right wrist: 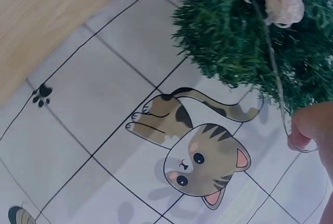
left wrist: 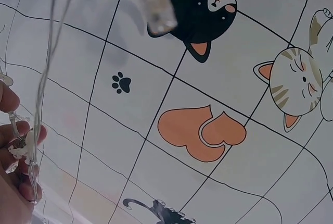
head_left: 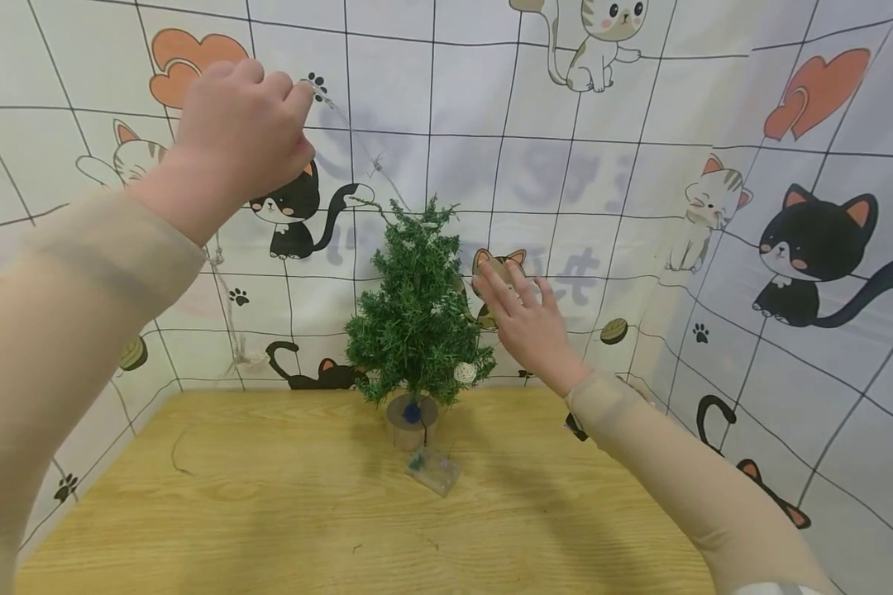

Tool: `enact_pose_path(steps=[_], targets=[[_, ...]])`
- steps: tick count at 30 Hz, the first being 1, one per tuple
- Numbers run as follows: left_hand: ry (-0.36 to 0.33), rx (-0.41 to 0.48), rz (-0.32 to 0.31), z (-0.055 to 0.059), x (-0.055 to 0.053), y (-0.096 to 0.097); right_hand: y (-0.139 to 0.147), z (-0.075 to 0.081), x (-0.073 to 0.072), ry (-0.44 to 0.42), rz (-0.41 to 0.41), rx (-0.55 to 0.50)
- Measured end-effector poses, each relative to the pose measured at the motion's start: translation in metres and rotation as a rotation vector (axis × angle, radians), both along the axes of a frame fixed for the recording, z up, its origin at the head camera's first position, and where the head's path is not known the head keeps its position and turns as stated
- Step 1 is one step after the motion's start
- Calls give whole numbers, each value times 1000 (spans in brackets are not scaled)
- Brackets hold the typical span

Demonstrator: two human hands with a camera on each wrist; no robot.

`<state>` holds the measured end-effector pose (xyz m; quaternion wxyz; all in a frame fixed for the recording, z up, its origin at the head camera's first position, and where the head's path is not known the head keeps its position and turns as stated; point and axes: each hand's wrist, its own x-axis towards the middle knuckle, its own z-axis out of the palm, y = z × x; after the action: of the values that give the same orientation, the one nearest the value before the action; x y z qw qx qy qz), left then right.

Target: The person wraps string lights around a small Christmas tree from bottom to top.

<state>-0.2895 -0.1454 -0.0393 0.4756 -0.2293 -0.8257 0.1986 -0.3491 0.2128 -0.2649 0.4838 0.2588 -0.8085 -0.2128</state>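
Raised at the upper left, my left hand grips a string of lights with curled fingers. Thin clear wire and pale bulbs show at those fingers in the left wrist view. The wire slants down to the top of a small green artificial tree. My right hand is beside the tree's right side, its fingers straight and spread. In the right wrist view, wire runs from a white woven ball on the branches and bends round a fingertip of this hand.
The tree stands in a round base on a wooden table. A clear battery box lies before it. Another stretch of wire with a pale ball hangs at the left. A cat-print cloth covers the walls.
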Motion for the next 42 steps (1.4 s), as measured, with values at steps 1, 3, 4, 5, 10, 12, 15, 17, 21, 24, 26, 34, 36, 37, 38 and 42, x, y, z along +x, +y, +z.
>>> enact_pose_path(steps=[1,3,4,5,10,12,15,17,21,24,26,34,36,37,38,42], targets=[[-5,-6,8,0,0,2,1,0,0,-13,6,24],[-16,-11,12,1,-1,6,2,-1,1,-24,28,59],[-18,-12,12,1,-2,8,2,-1,1,-21,34,74],[-20,-14,13,2,-3,9,3,-1,0,-18,36,89],[-29,-17,25,4,-6,12,6,1,-1,-10,20,131],[-34,-23,36,5,-6,13,7,2,-2,-9,0,130],[-34,-39,43,5,-8,14,9,3,-3,-18,-37,100],[-35,-33,24,4,-10,16,10,5,-3,-45,-76,63],[-69,-10,-5,2,-16,22,10,7,-6,-90,-150,-4],[-117,1,5,2,-22,29,11,8,-11,-123,-188,-47],[-159,8,32,2,-26,35,10,8,-15,-157,-222,-77],[-417,136,159,8,-46,50,2,13,-28,-348,-331,-205],[-464,173,178,8,-51,48,-1,15,-29,-382,-328,-226],[-482,187,188,9,-53,47,-2,15,-30,-397,-328,-234],[-498,202,192,9,-55,45,-3,16,-31,-405,-331,-238],[-574,252,191,8,-64,38,-7,19,-33,-433,-331,-275]])
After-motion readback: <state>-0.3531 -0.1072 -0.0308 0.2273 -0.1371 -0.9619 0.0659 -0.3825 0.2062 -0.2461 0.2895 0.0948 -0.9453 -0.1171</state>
